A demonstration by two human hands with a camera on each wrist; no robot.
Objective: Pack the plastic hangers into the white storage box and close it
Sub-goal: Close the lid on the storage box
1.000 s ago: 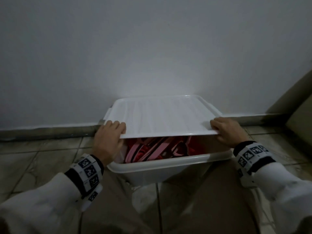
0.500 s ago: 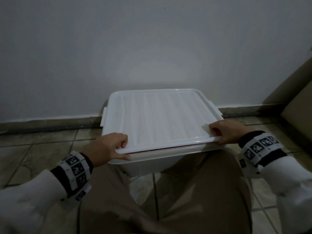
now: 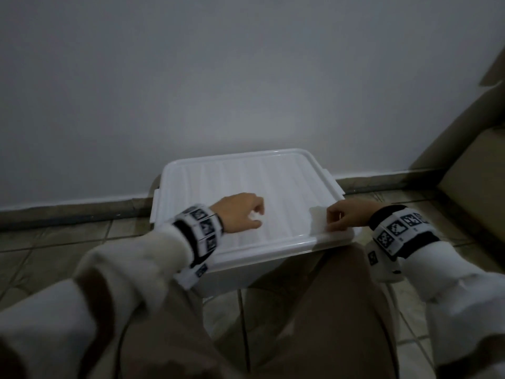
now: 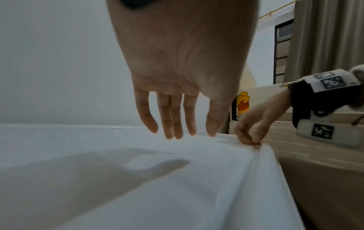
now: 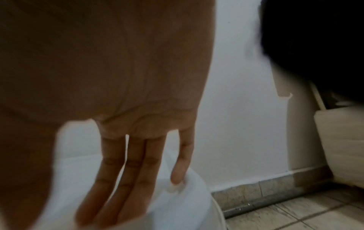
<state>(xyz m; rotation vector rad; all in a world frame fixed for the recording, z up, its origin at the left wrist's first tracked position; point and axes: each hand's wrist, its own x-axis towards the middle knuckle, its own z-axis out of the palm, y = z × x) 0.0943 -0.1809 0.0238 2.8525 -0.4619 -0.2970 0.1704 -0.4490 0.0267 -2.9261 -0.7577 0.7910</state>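
Observation:
The white storage box (image 3: 232, 277) stands on the floor against the wall with its ribbed white lid (image 3: 287, 181) lying flat on top. The hangers are hidden inside. My left hand (image 3: 240, 214) is over the middle of the lid, and in the left wrist view its fingers (image 4: 173, 118) hang straight and relaxed just above the lid (image 4: 138, 186), holding nothing. My right hand (image 3: 347, 217) is at the lid's near right corner. Its fingers (image 5: 126, 171) lie fairly straight with their tips pressing on the lid (image 5: 177, 210) near the rim.
My legs (image 3: 314, 310) in tan trousers reach up to the box's front. A grey wall and a dark baseboard (image 3: 82, 212) run behind it. Beige furniture (image 3: 478, 173) stands at the right. Tiled floor (image 3: 54, 242) lies to the left.
The lid came down from a raised tilt to lie flat on the box, hiding the pink hangers. My left hand let go of the lid's left edge and moved over its middle.

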